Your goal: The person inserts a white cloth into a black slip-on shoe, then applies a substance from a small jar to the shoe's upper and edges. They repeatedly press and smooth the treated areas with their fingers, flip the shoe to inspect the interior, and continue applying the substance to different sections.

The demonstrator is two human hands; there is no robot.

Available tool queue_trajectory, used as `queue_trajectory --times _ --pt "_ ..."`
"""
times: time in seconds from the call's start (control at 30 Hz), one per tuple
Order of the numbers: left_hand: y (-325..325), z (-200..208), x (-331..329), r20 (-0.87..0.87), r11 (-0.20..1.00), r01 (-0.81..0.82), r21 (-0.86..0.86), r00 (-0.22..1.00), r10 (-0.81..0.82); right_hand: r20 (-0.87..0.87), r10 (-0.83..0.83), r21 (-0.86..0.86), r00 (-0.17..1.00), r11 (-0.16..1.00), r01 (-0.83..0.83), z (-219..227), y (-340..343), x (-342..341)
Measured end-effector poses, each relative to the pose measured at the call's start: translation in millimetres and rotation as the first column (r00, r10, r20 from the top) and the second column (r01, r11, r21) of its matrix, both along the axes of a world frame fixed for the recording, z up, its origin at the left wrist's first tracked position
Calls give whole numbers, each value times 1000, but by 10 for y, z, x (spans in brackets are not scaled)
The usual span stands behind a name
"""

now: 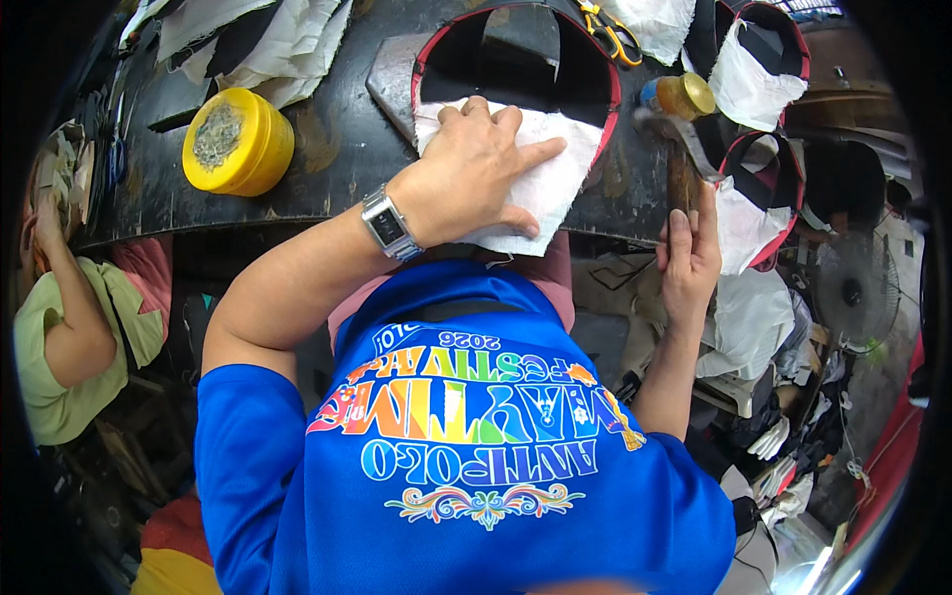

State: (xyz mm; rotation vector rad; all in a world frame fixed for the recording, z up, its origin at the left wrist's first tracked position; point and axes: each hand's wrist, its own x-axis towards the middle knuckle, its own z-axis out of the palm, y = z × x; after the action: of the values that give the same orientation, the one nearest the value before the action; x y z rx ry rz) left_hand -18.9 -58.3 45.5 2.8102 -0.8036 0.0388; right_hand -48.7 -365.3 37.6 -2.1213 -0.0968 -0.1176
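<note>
My left hand (474, 174) lies flat with its fingers spread, pressing on a white cloth (560, 183). That cloth covers the near part of a rounded black piece with red edging (585, 84), on the dark worktable. To the right, my right hand (691, 253) holds a hammer (683, 177) upright by its wooden handle, the metal head at the top. The hammer is apart from the cloth. A jar with a yellowish lid (694, 95) stands just beyond the hammer head.
A yellow tub (243, 144) with a crusted lid stands at left on the worktable (327, 203). Yellow-handled scissors (612, 38) lie at the far edge. Similar red-edged pieces (764, 69) sit at right, near a fan (855, 288). Another person (79, 327) is at far left.
</note>
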Motion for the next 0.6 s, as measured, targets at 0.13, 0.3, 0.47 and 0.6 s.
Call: queue_trajectory --times 0.13,0.3,0.47,0.6 --pt "21 15 -64 15 1000 -1 -13 1000 1 128 243 -71 962 969 -235 -29 579 87" --pt "135 22 -287 -34 990 12 -144 999 -17 2 323 -126 946 939 -320 108 777 293" --pt "228 -46 -458 -51 970 -12 -244 999 -1 37 287 130 957 948 -289 217 1017 190" --pt "269 -104 -511 -13 970 -14 -243 1000 12 -59 359 -274 931 892 -361 129 1224 330"
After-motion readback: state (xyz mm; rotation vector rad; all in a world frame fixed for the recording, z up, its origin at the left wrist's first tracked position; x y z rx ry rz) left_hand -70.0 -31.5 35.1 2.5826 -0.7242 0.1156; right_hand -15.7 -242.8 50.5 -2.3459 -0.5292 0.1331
